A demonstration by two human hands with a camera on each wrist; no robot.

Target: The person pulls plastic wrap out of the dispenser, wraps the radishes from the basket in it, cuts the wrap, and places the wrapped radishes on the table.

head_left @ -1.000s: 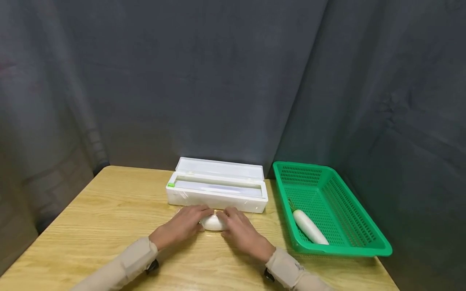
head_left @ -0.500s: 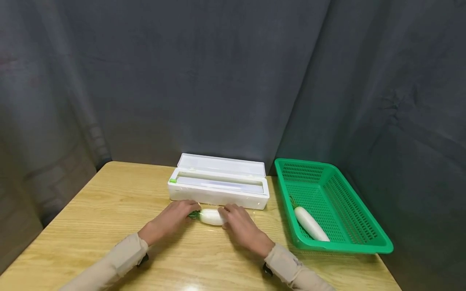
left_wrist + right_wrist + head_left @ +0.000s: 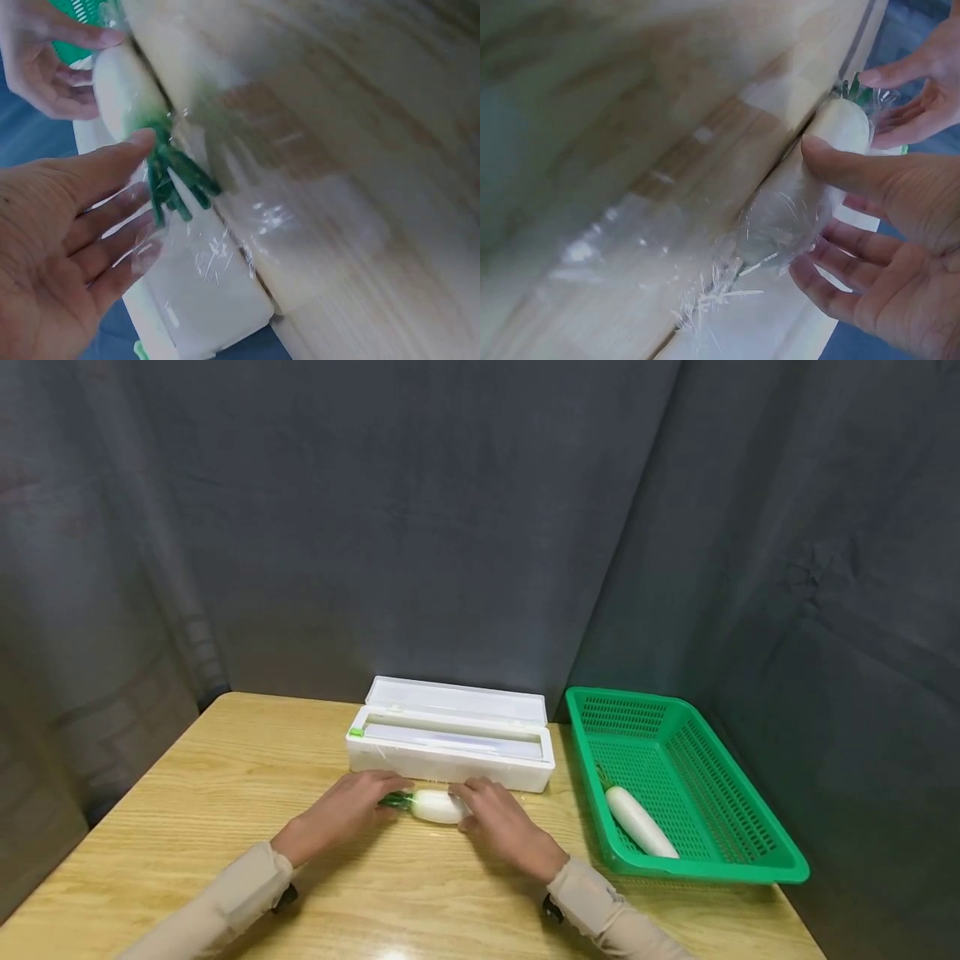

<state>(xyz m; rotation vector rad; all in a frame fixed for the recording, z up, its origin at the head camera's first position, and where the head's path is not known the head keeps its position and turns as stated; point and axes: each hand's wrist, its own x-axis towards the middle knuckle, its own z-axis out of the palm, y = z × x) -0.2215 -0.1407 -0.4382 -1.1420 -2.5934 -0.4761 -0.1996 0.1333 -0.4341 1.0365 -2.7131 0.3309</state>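
Note:
A white radish (image 3: 437, 807) with cut green stalks (image 3: 176, 180) lies crosswise on the table, wrapped in clear plastic film (image 3: 780, 217). My right hand (image 3: 504, 828) grips its body, thumb (image 3: 832, 161) on the near side and fingers behind. At the stalk end is my left hand (image 3: 341, 810), its relaxed fingers spread along the far side. The left thumb (image 3: 120, 157) touches the film by the stalks. Just behind the radish stands a white cling film box (image 3: 450, 768), lid up, with a roll inside. The radish's thin end is hidden by my right hand in the head view.
To the right, a green plastic basket (image 3: 708, 872) holds another white radish (image 3: 641, 822). A green slider (image 3: 356, 732) sits at the box's left end. Dark curtains (image 3: 420, 527) hang behind the wooden table (image 3: 247, 777).
The radish was mostly covered by both hands; its stalks and upper body now show. My left hand has slid left toward the stalk end, while the right hand stays on the body.

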